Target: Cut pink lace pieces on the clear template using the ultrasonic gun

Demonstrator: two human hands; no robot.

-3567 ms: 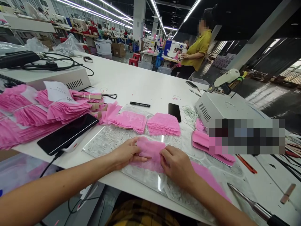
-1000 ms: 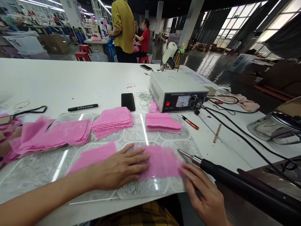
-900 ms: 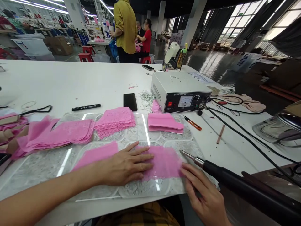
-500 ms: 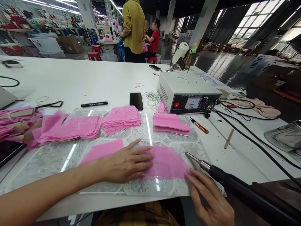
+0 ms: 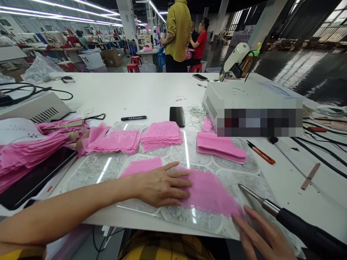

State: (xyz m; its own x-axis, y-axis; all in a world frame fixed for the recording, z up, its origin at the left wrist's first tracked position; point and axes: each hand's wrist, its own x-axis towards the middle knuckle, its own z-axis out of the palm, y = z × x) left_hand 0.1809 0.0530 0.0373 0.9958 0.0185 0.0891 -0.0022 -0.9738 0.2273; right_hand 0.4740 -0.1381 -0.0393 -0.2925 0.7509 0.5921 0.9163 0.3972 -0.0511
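Observation:
My left hand [image 5: 165, 186] lies flat with fingers spread on a thin pink fabric piece [image 5: 208, 191], pressing its left part to the mat. Another pink piece [image 5: 143, 166] shows partly behind this hand. My right hand [image 5: 265, 231] has its fingers stretched out and apart, fingertips at the right corner of the fabric; its lower part is cut off by the frame. Just beyond it, a pen-shaped tool [image 5: 300, 220] with a black handle and pointed metal tip slants over the mat. Whether the hand supports this tool is unclear.
A clear patterned mat [image 5: 103, 173] covers the table front. Pink stacks [image 5: 161, 135], a folded pink piece [image 5: 221, 146], a phone [image 5: 176, 116], a marker [image 5: 133, 118] and an orange cutter [image 5: 261, 152] lie beyond. A machine box [image 5: 249, 95] stands right, with cables [image 5: 320, 148].
The view has turned left, so things sit further right in the picture. My left hand stays flat on the pink fabric; my right fingertips remain at its corner.

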